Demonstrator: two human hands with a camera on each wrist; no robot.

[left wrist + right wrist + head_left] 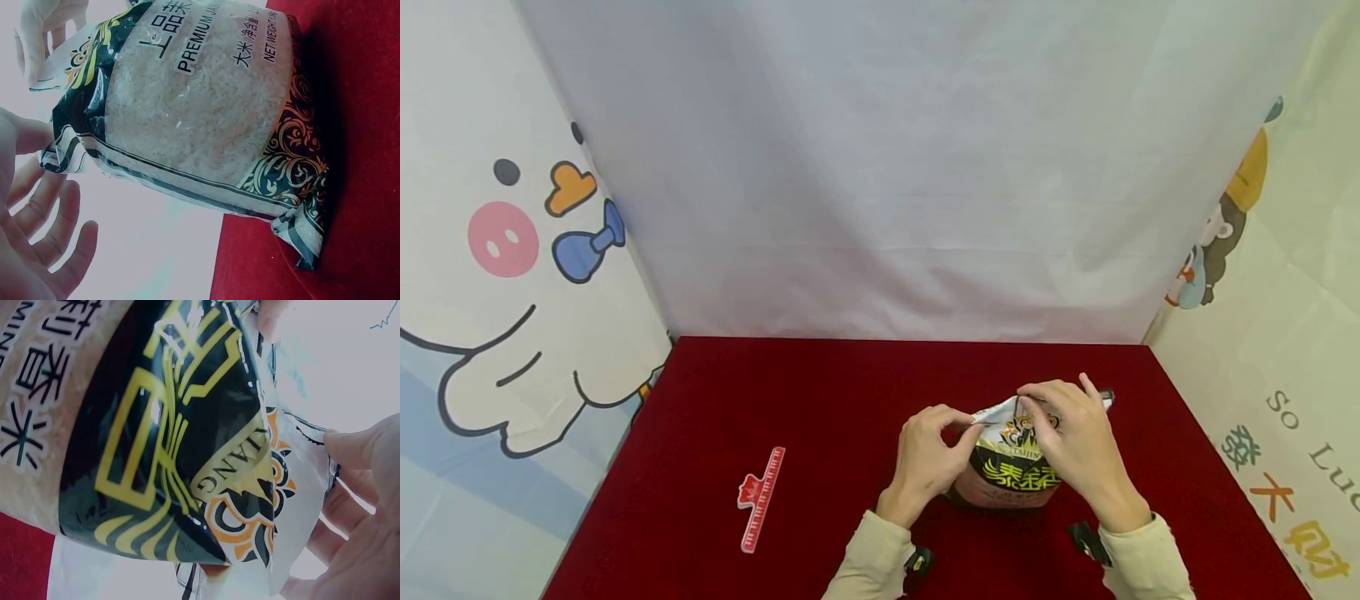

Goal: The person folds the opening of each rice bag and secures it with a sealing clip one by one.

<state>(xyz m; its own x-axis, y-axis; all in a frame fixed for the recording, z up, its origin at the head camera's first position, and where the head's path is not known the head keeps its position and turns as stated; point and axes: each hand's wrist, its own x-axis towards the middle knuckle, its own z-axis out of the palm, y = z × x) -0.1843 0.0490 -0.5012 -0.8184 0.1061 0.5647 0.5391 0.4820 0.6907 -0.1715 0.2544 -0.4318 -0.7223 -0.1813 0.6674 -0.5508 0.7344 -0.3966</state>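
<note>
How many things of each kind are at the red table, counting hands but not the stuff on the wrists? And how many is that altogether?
Rice bag: 1
Red strip with white marks: 1
Hands: 2, the left hand and the right hand
Total: 4

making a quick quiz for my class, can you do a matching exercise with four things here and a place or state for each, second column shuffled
1. bag of rice
2. red-and-white strip
3. left hand
4. back sheet

A. pinching a top corner
B. pale, hanging behind everything
C. grains showing through clear plastic
D. lying apart, off to the left

Pairs: 1-C, 2-D, 3-A, 4-B
</note>
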